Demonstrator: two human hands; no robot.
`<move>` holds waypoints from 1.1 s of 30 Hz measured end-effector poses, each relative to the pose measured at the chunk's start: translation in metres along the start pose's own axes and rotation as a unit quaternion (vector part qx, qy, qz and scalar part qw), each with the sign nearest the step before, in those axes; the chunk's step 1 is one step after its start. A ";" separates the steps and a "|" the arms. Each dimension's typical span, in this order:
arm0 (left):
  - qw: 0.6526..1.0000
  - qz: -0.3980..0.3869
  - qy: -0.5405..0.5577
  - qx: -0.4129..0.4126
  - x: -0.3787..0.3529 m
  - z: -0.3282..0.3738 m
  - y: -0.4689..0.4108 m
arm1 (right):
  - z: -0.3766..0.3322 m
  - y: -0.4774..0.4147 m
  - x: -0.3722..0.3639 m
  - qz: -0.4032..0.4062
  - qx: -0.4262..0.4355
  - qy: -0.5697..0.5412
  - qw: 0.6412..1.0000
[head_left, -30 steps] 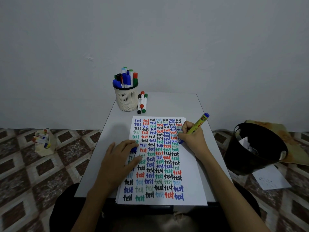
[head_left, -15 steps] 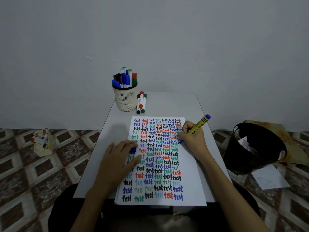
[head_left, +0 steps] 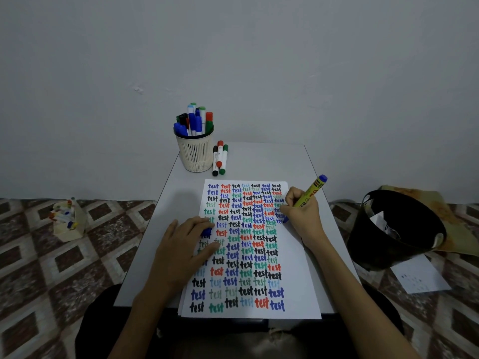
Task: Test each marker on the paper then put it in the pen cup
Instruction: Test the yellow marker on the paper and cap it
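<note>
One yellow marker [head_left: 311, 191] mid-test, tip down on the paper [head_left: 298, 281].
Pinching the barrel in the curled fingers of the right hand [head_left: 302, 213], blue tip on the paper just left of the fist. Pressing the paper flat with the left hand [head_left: 181, 252], fingers straight and lightly spread, what looks like a blue cap [head_left: 206, 231] tucked under the fingertips. Judged: writing step under way, cup step not yet reached. Next: lift the tip, cap it, then reach ahead of the left hand to the pen cup [head_left: 195, 154], already crowded, so aim for a gap. After that, three markers [head_left: 219, 159] lying just beside the cup, well ahead of both hands on the table [head_left: 259, 156].
</note>
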State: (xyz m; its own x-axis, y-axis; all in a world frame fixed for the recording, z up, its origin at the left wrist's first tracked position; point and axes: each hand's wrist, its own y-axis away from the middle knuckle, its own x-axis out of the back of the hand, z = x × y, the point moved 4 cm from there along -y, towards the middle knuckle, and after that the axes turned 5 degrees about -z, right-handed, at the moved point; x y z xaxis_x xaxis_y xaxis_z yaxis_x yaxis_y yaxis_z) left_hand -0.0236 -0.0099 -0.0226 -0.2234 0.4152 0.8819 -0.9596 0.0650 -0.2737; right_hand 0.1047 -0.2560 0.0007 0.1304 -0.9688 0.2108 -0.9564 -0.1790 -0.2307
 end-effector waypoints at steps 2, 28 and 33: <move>1.000 0.000 0.000 0.001 0.000 0.000 0.000 | 0.000 0.000 0.000 0.000 -0.006 -0.005 1.000; 1.000 -0.004 0.009 0.005 0.001 0.001 0.000 | -0.001 0.001 0.004 0.025 -0.007 -0.071 0.997; 1.000 -0.004 0.024 0.004 0.002 0.004 0.002 | 0.004 0.003 0.017 0.114 -0.018 -0.241 0.964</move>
State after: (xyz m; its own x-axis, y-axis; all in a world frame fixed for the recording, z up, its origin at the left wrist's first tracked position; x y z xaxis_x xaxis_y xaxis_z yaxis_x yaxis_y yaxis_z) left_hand -0.0263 -0.0125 -0.0198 -0.2072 0.4581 0.8644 -0.9629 0.0608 -0.2630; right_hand 0.1047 -0.2737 0.0000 0.0145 -0.9507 -0.3099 -0.9819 0.0450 -0.1839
